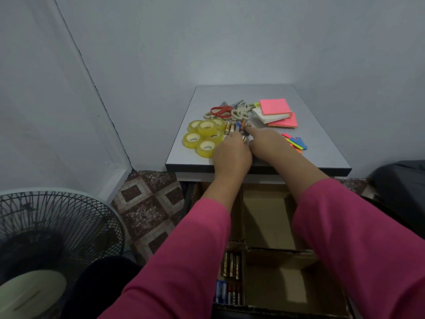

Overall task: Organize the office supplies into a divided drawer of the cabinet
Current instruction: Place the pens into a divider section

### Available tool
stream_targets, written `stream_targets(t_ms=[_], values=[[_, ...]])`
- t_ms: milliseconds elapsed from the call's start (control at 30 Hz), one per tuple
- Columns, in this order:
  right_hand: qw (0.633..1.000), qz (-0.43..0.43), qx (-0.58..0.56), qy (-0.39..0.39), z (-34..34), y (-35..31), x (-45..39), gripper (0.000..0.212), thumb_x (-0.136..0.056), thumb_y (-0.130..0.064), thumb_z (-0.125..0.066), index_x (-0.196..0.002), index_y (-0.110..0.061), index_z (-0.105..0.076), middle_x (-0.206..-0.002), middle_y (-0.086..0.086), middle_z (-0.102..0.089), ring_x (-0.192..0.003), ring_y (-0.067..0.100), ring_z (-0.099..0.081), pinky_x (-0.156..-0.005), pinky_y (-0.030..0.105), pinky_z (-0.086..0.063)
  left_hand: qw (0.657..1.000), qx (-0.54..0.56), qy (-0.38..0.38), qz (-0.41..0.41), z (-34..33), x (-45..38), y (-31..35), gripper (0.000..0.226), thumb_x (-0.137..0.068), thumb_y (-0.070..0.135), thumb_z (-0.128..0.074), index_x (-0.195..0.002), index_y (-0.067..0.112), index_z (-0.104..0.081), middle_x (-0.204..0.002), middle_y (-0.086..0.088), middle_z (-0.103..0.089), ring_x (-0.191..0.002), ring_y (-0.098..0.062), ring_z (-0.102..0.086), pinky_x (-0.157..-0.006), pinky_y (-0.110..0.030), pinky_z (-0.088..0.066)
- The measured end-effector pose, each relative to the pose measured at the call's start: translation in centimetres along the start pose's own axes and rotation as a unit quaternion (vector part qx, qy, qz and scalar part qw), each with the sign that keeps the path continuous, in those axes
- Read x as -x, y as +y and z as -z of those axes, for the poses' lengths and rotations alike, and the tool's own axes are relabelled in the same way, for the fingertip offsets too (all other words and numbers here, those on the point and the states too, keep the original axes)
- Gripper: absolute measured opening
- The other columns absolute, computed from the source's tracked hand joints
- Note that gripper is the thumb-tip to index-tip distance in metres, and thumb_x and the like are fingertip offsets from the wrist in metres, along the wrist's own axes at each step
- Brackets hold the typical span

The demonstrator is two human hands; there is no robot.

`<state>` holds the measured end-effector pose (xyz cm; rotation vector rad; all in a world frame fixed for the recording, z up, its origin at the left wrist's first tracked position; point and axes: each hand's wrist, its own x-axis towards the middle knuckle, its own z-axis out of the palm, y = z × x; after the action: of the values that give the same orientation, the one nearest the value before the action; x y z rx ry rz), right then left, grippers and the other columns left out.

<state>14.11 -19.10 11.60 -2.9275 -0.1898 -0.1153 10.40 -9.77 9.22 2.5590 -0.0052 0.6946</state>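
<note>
While some batteries already lie in the open cardboard-divided drawer (271, 217), both hands, left (231, 154) and right (268, 143), gather loose cylindrical batteries (234, 128) on the grey cabinet top (322, 143); their grip is unclear. Yellow tape rolls (203, 137), scissors (222, 110) and pink sticky notes (274, 107) remain.

On the surface (322, 125) before me, tape (203, 137) lies left, batteries (234, 128) middle, scissors (227, 110) behind, notes (276, 112) right, and the drawer (271, 217) below holds more batteries (230, 279).
</note>
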Motion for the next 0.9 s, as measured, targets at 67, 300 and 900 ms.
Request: stream_targets(t_ms=[67,300,900], values=[[0.999,-0.005,-0.027,0.023,-0.3,0.2,0.1,0.038,-0.095,-0.023,-0.047,-0.133,-0.018,-0.041,-0.113,0.017,-0.059,-0.101,0.029,-0.057,-0.08,0.039,-0.046,1.0,0.006,-0.001,0.006,-0.1,0.0,0.0,0.026,-0.098,0.029,-0.047,-0.11,0.008,-0.057,-0.103,-0.008,-0.063,-0.089,-0.023,-0.06,-0.061,-0.028,-0.037],[0.999,0.012,0.011,0.03,-0.5,0.3,0.5,0.033,-0.098,-0.023,-0.045,-0.129,-0.011,-0.046,-0.118,0.015,-0.059,-0.106,0.029,-0.057,-0.081,0.038,-0.046,1.0,0.004,-0.006,0.021,-0.2,-0.1,-0.1,0.018,-0.096,0.023,-0.049,-0.105,0.01,-0.057,-0.098,-0.007,-0.062,-0.081,-0.019,-0.057,-0.056,-0.026,-0.033],[0.985,-0.107,-0.084,0.111,-1.3,0.4,2.0,0.016,-0.094,-0.022,-0.053,-0.085,-0.009,-0.053,-0.079,0.008,-0.053,-0.073,0.02,-0.052,-0.056,0.028,-0.035,0.996,0.003,-0.079,0.04,2.5,1.1,0.0,0.015,-0.092,0.024,-0.054,-0.098,0.01,-0.053,-0.082,-0.001,-0.048,-0.073,-0.015,-0.046,-0.046,-0.023,-0.023]])
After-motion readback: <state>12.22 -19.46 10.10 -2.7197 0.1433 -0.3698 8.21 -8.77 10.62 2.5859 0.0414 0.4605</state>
